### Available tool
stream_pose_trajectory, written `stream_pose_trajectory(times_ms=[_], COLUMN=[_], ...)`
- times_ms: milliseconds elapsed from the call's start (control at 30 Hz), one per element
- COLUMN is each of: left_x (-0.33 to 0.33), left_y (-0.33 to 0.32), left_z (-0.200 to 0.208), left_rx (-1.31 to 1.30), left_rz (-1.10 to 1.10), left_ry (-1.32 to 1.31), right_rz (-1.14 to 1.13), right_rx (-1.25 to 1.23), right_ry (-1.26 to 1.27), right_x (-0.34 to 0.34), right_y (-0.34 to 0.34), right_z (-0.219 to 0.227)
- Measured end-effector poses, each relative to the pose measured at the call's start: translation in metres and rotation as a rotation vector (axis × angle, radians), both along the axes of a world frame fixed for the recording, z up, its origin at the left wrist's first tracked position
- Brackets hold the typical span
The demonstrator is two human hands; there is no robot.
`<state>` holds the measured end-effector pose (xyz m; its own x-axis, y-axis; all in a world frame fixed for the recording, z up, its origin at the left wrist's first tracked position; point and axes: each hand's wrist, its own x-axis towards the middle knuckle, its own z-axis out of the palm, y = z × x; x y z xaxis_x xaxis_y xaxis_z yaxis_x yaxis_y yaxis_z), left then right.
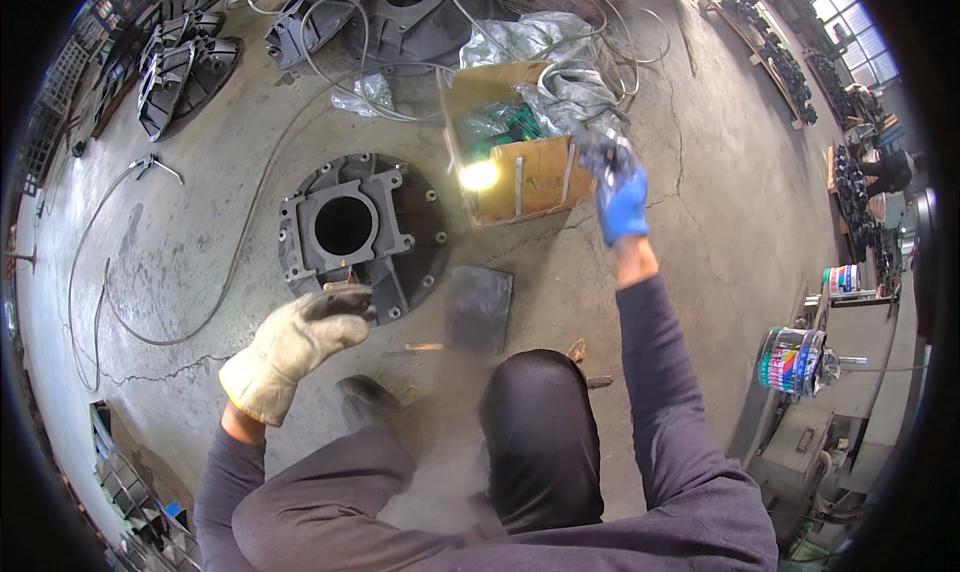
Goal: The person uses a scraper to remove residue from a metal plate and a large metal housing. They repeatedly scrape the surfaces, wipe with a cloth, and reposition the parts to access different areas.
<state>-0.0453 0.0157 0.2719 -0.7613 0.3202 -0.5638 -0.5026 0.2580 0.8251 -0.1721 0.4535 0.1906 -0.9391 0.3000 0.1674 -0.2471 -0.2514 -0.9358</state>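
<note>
My left hand (305, 347), in a cream work glove with dark fingertips, hovers at the lower edge of a round grey metal housing (410, 212). Its thumb and fingers are apart, with nothing visible between them. The housing lies on the floor, a raised square frame and large round hole on top. Out to the right, my right hand (620, 192) wears a blue glove beside an open cardboard box (535, 182). Its fingers are dark and smeared, so whether they hold anything cannot be made out. Clear plastic and green things (520, 124) fill the box; a bright light glares on its front.
A dark flat plate (480, 307) lies between my knees and the box. A thin hose (240, 242) loops over the cracked concrete at left. More castings (185, 77) stand at the back. Painted cans (792, 362) sit by a grey machine (800, 442) at right.
</note>
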Motion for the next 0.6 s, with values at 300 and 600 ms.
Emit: stream_pose_trajectory(times_ms=[300, 600], left_x=[-0.008, -0.075], left_y=[0.028, 0.122], left_z=[0.014, 0.095], left_rx=[-0.176, -0.406], left_rz=[-0.362, -0.218], left_ry=[0.429, 0.939], right_rz=[-0.265, 0.323], right_rx=[1.359, -0.201], right_ry=[-0.269, -0.030], right_x=[-0.120, 0.035], right_y=[0.048, 0.001], right_z=[-0.011, 0.111])
